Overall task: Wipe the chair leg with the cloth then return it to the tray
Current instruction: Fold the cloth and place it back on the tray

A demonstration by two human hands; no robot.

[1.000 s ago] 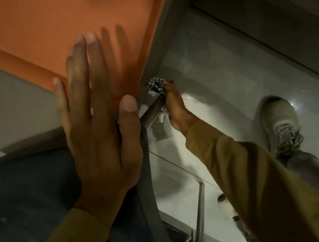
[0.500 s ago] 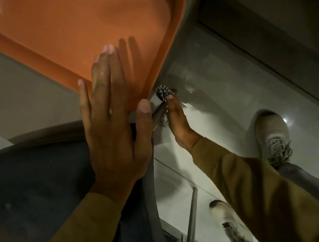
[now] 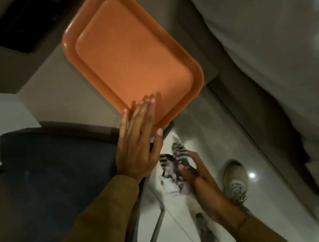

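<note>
Cloth (image 3: pixel 174 165) apparently gripped, right hand (image 3: pixel 192 172)

one orange tray (image 3: pixel 134 63), bare inside, lies far from the camera at the middle of the scene. one dark chair seat (image 3: pixel 59 176) fills the near left. one metal chair leg (image 3: pixel 154 232) shows below it, near the bottom centre. one striped black-and-white cloth (image 3: pixel 176 155) sits at the centre right. two hands: one left hand (image 3: pixel 137 144) flat with fingers spread, one right hand (image 3: pixel 192 169) closed on the cloth. two mustard sleeves, one per arm. two shoes on the pale floor: one clear shoe (image 3: pixel 234 180) on the right, one blurred shoe (image 3: pixel 206 231) nearer.
</note>
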